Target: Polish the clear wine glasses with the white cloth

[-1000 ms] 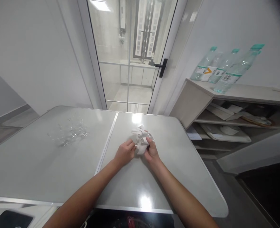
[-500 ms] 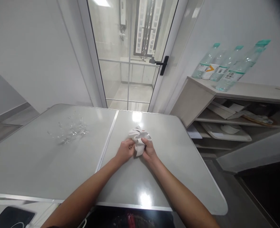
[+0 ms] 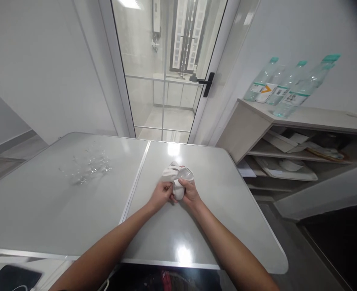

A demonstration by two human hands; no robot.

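Above the right half of the grey table [image 3: 223,210], my two hands meet around a crumpled white cloth [image 3: 170,174]. My left hand [image 3: 161,196] is closed, its fingers pinching the cloth's lower left side. In my right hand [image 3: 190,192] is a clear, round-rimmed object [image 3: 185,174], partly wrapped by the cloth, with the thumb pressed at its near edge. It looks like glass or clear plastic; the cloth and fingers hide its lower part, so its exact kind does not show.
A tangle of thin, shiny clear strands [image 3: 90,167] lies on the table's left half. Several plastic bottles [image 3: 292,99] stand on a wooden shelf unit [image 3: 254,129] at the right, holding trays and papers. A glass door [image 3: 142,97] is behind the table; a dark device [image 3: 16,278] lies lower left.
The cloth has shifted in my hands and now shows more of the clear round object's rim. My left hand has moved slightly down along the cloth.
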